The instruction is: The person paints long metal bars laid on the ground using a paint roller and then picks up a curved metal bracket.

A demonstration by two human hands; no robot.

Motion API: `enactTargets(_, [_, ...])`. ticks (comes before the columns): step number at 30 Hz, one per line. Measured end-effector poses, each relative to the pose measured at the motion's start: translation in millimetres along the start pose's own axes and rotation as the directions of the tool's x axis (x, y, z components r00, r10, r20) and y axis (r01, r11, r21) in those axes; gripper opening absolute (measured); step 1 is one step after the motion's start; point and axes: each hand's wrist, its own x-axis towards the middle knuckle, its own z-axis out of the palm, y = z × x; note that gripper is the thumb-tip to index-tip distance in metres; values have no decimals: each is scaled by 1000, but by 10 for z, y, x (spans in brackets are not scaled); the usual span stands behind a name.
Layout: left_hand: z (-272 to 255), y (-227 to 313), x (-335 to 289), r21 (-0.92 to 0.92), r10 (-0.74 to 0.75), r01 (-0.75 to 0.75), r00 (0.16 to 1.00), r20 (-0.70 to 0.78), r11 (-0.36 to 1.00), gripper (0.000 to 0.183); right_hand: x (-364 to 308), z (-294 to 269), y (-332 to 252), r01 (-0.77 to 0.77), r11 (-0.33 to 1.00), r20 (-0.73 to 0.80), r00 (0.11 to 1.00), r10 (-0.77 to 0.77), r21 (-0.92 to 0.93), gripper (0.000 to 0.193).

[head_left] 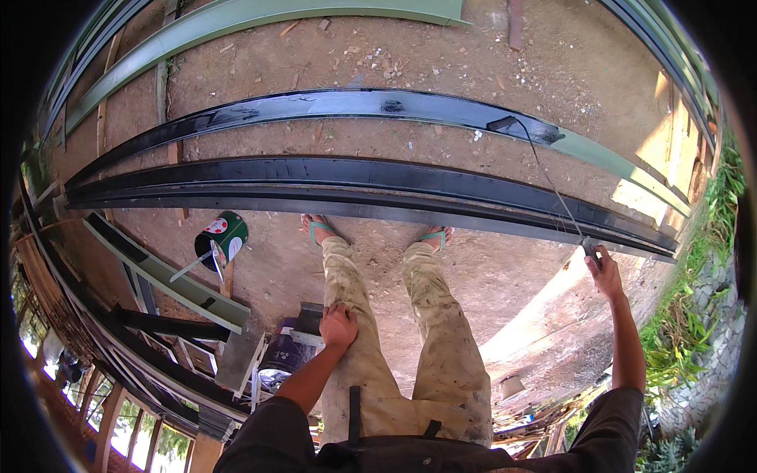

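My right hand (602, 273) is closed round the dark handle of a paint roller (587, 246). Its long thin wire frame reaches forward to a small roller head (501, 124), which rests on a long metal beam (441, 107). Black paint covers the beam's left part, wet-looking streaks run along its middle, and its right end (623, 164) is pale green. My left hand (339, 325) lies on my left thigh with its fingers loosely bent, holding nothing. Nearer my feet runs a black-painted beam (339, 171) alongside other dark lengths.
A green paint can (229, 229) with a pale stick stands at left, beside a green steel section (173, 276). A dark bucket (284, 355) sits by my left leg. Another green beam (315, 11) lies at the far side. Plants (694, 292) edge the right.
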Motion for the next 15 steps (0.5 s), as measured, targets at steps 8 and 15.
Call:
enactTargets(8, [-239, -119, 40, -55, 20, -19, 1000, 21, 998, 19, 210, 254, -684, 159, 966, -94, 979, -181, -204, 45])
enactTargets(15, [-381, -186, 122, -77, 33, -33, 999, -2, 996, 19, 549, 890, -1971, 222, 924, -76, 964, -257, -313, 45])
